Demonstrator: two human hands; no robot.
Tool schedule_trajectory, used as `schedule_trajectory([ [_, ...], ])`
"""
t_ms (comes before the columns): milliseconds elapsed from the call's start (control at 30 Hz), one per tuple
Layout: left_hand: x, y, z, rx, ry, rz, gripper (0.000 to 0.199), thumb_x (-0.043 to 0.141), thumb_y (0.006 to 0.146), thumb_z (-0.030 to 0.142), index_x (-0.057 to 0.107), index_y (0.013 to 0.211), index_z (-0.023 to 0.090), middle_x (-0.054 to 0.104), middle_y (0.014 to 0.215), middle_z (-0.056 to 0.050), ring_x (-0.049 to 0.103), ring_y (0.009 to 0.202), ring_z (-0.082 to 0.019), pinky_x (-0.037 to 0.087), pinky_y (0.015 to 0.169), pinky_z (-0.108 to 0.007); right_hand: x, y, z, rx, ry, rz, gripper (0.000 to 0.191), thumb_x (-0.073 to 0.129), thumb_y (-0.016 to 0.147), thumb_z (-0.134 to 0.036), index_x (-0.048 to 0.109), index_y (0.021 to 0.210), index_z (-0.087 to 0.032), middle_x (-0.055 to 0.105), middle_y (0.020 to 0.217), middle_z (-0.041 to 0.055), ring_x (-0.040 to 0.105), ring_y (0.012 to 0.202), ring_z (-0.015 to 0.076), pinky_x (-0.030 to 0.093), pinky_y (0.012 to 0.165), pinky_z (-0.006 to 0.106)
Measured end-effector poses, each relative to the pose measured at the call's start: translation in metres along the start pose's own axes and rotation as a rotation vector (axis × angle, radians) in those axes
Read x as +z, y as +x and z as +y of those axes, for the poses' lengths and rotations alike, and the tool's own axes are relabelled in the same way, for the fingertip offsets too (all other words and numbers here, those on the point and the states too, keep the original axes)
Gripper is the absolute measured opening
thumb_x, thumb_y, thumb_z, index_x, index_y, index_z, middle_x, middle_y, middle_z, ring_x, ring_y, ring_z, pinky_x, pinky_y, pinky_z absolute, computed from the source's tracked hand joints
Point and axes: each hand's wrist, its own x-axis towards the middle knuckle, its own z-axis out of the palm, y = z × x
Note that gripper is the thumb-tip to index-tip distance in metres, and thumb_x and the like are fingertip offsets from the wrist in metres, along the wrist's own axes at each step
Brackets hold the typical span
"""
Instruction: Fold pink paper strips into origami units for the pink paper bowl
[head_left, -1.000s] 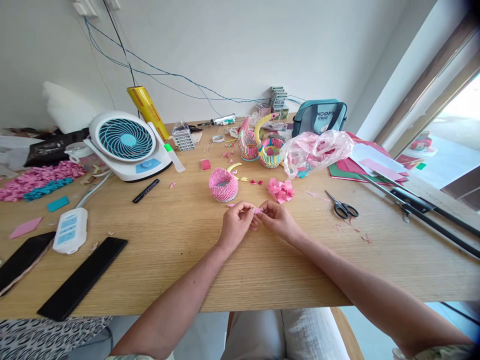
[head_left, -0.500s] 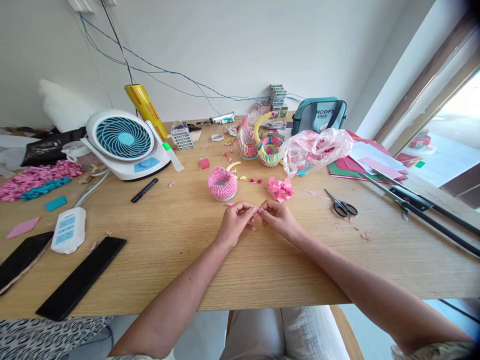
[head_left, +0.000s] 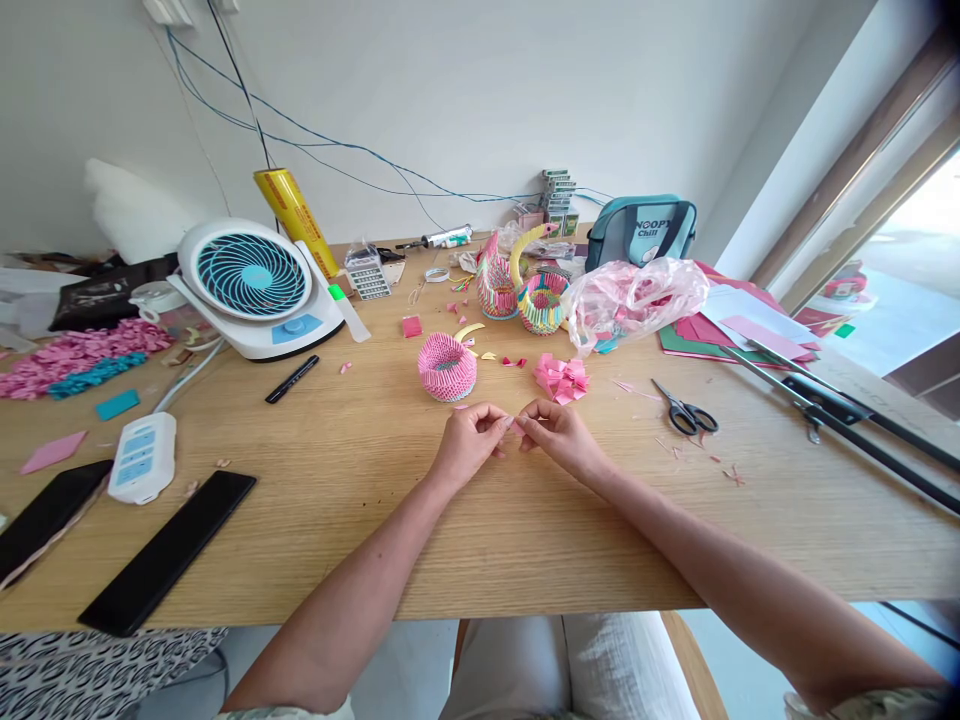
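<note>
My left hand [head_left: 474, 440] and my right hand [head_left: 555, 434] meet over the wooden table, fingertips almost touching. Between them is a small pink paper piece [head_left: 517, 428], pinched from both sides; its folds are too small to make out. Just beyond my left hand stands a round pink folded-paper basket [head_left: 447, 368] with a yellow strip behind it. A heap of pink paper pieces [head_left: 562, 378] lies beyond my right hand.
Scissors [head_left: 684, 408] and paper scraps lie to the right, near a paper trimmer [head_left: 825, 392]. Multicoloured paper swans [head_left: 541, 302] and a plastic bag [head_left: 634, 300] stand farther back. On the left are a fan [head_left: 259, 285], marker [head_left: 292, 380], power strip [head_left: 142, 458] and black phone [head_left: 169, 552].
The view has shifted slightly, so things on the table appear a little to the right. Between my fingertips, slightly more of the pink paper shows.
</note>
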Motion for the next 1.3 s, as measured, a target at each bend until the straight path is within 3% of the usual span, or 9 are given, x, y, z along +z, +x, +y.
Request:
schedule_trajectory([
  [267, 0.006, -0.001, -0.004, 0.074, 0.125, 0.089, 0.019, 0.058, 0.082, 0.031, 0.054, 0.069, 0.017, 0.048, 0.063, 0.003, 0.047, 0.053, -0.009, 0.043, 0.041, -0.017, 0.004, 0.003, 0.002, 0.024, 0.078, -0.031, 0.04, 0.073, 0.07, -0.055, 0.061, 0.076, -0.018, 0.061, 0.072, 0.0008, 0.061, 0.061, 0.0131, 0.052, 0.059, 0.027],
  [433, 0.013, -0.002, -0.005, 0.223, 0.236, 0.209, 0.022, 0.056, 0.084, 0.025, 0.047, 0.065, 0.017, 0.046, 0.062, 0.003, 0.043, 0.057, -0.009, 0.042, 0.052, -0.018, 0.005, 0.004, 0.005, 0.018, 0.083, -0.007, 0.041, 0.072, 0.07, -0.056, 0.058, 0.075, -0.018, 0.06, 0.069, -0.0002, 0.061, 0.059, 0.0129, 0.051, 0.056, 0.026],
  [567, 0.014, -0.004, -0.003, 0.072, 0.014, 0.106, 0.026, 0.055, 0.087, 0.041, 0.056, 0.077, 0.017, 0.048, 0.064, 0.003, 0.046, 0.054, -0.009, 0.043, 0.046, -0.019, 0.004, 0.004, 0.004, 0.009, 0.065, 0.046, 0.04, 0.07, 0.072, -0.056, 0.055, 0.073, -0.018, 0.059, 0.064, -0.0012, 0.059, 0.058, 0.0124, 0.049, 0.058, 0.027],
  [667, 0.014, -0.005, 0.0, -0.038, -0.166, 0.094, 0.034, 0.054, 0.085, 0.049, 0.061, 0.087, 0.017, 0.055, 0.074, -0.001, 0.054, 0.06, -0.011, 0.047, 0.044, -0.019, 0.004, 0.003, 0.004, 0.014, 0.074, 0.067, 0.04, 0.071, 0.072, -0.055, 0.056, 0.074, -0.018, 0.06, 0.065, -0.0007, 0.059, 0.058, 0.0126, 0.048, 0.057, 0.027],
  [867, 0.017, -0.004, 0.0, -0.062, -0.211, 0.115, 0.027, 0.072, 0.073, 0.039, 0.063, 0.081, 0.015, 0.058, 0.069, 0.0, 0.056, 0.062, -0.011, 0.049, 0.043, -0.017, 0.003, 0.003, 0.005, 0.037, 0.129, 0.037, 0.04, 0.072, 0.072, -0.054, 0.056, 0.076, -0.017, 0.064, 0.07, 0.0013, 0.061, 0.062, 0.0128, 0.05, 0.061, 0.027],
  [1300, 0.023, -0.009, 0.009, -0.132, -0.34, 0.158, 0.017, 0.069, 0.07, 0.028, 0.062, 0.079, 0.015, 0.058, 0.072, 0.001, 0.056, 0.063, -0.01, 0.049, 0.043, -0.016, 0.005, 0.002, 0.007, 0.039, 0.283, 0.025, 0.036, 0.076, 0.07, -0.047, 0.055, 0.077, -0.018, 0.062, 0.069, -0.0022, 0.063, 0.061, 0.0118, 0.056, 0.065, 0.03],
])
